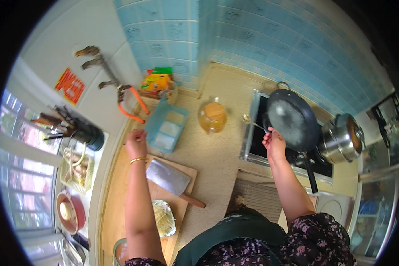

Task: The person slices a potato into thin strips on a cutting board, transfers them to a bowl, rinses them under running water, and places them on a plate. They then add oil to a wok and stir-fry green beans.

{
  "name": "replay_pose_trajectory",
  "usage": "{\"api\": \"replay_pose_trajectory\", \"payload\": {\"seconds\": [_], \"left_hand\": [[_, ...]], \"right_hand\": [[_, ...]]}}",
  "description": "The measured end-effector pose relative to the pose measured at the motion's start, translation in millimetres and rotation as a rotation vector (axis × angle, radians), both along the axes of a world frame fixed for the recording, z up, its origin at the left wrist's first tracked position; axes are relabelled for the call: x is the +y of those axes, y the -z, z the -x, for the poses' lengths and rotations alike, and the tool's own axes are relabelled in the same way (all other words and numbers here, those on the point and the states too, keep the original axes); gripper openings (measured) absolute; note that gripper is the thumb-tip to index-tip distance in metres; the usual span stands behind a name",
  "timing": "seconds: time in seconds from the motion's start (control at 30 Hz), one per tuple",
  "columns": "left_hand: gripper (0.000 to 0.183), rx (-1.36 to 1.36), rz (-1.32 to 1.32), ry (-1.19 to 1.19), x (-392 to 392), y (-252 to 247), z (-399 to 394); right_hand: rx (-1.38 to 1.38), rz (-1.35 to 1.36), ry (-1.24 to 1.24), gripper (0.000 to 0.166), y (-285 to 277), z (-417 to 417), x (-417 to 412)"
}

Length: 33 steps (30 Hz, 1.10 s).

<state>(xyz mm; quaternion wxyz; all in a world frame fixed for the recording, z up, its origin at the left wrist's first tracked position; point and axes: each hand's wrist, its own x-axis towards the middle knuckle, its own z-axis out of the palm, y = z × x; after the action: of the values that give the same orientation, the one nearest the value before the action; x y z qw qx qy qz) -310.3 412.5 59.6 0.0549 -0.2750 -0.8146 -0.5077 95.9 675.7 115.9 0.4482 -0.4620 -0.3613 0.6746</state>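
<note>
In my right hand (274, 143) is a small spoon (260, 126) by its handle. Its bowl, at the stove's near left edge, carries a pale seasoning. To the right of that hand sits a black wok (311, 128) with whitish, cloudy liquid in it. My left hand (137, 143) has curled fingers at the edge of the raised lid of a light blue seasoning box (163, 146); whether they grip the lid is hidden. Pale contents fill the box's compartments. Below it, a cleaver (168, 176) lies on a wooden cutting board (190, 173).
A glass jug (212, 124) of yellow liquid stands between box and stove. Shredded vegetable fills a dish (163, 217) on the board. The wok's handle (311, 174) juts toward me, beside a steel pot (340, 143). Orange-handled tools (133, 114) hang left, above a knife holder (93, 136).
</note>
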Motion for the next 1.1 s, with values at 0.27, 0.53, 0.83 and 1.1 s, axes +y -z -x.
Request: {"api": "replay_pose_trajectory", "payload": {"seconds": [0.27, 0.53, 0.83, 1.1], "left_hand": [[0.014, -0.015, 0.101, 0.011, 5.3, -14.3, -32.6], [0.018, 0.242, 0.107, -0.005, 19.8, -19.1, -97.2], [0.032, -0.308, 0.003, 0.158, 152.0, 56.1, -189.0], [0.04, -0.632, -0.483, -0.012, 221.6, 107.2, -206.3]], "right_hand": [[-0.116, -0.13, -0.616, 0.025, 57.8, 172.8, -114.1], [-0.25, -0.192, -1.026, 0.04, 53.7, 151.8, -162.5], [-0.409, -0.013, -1.052, 0.026, 39.4, -81.8, -158.4], [-0.514, 0.123, -0.753, 0.027, 54.9, -253.7, -137.8]]}}
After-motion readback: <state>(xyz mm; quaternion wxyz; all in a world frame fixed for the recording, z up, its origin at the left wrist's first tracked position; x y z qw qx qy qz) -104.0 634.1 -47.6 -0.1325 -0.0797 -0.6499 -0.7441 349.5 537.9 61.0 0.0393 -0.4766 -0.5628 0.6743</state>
